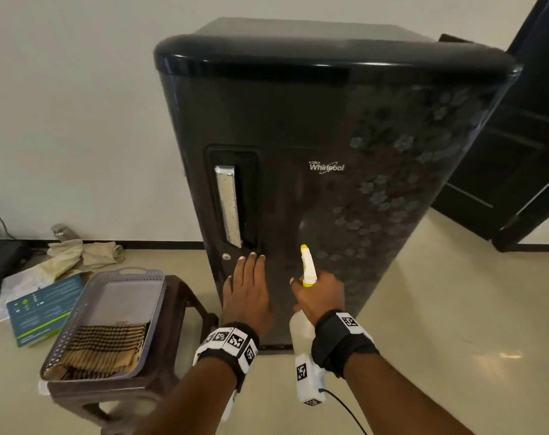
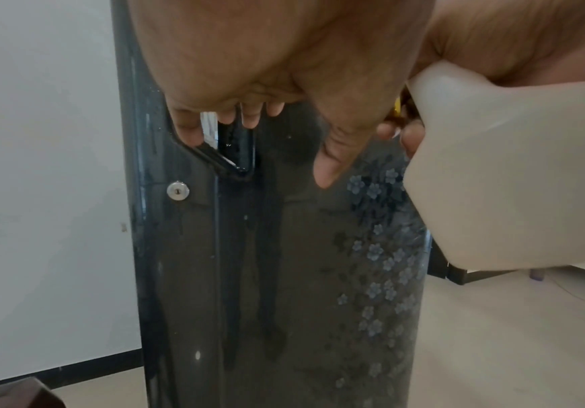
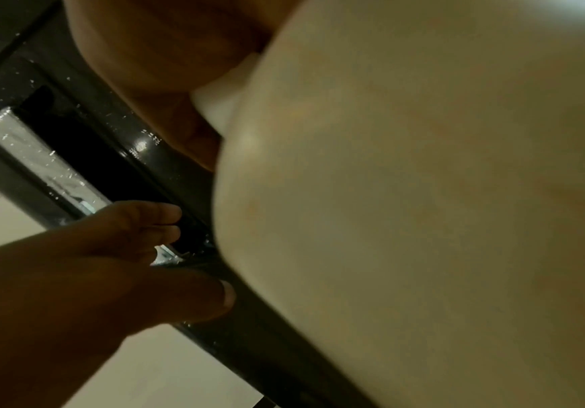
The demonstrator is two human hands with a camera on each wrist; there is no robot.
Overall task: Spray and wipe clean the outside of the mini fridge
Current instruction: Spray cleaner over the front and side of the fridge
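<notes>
A black mini fridge [image 1: 314, 127] with a flower pattern stands against the wall. Its door has a recessed handle [image 1: 234, 199] and a small lock [image 2: 178, 190]. My left hand [image 1: 248, 287] lies flat with straight fingers on the door, just below the handle. My right hand [image 1: 322, 295] grips a white spray bottle [image 1: 301, 331] with a yellow nozzle [image 1: 307, 265] pointed at the door. Wet streaks run down the door [image 2: 266, 289]. The bottle [image 3: 424, 220] fills most of the right wrist view.
A purple basket [image 1: 132, 274] holding a folded checked cloth [image 1: 106, 346] sits on a brown stool [image 1: 179, 309] at the left. Rags [image 1: 75, 255] and a box [image 1: 44, 309] lie on the floor by the wall. A dark cabinet [image 1: 518, 158] stands at the right.
</notes>
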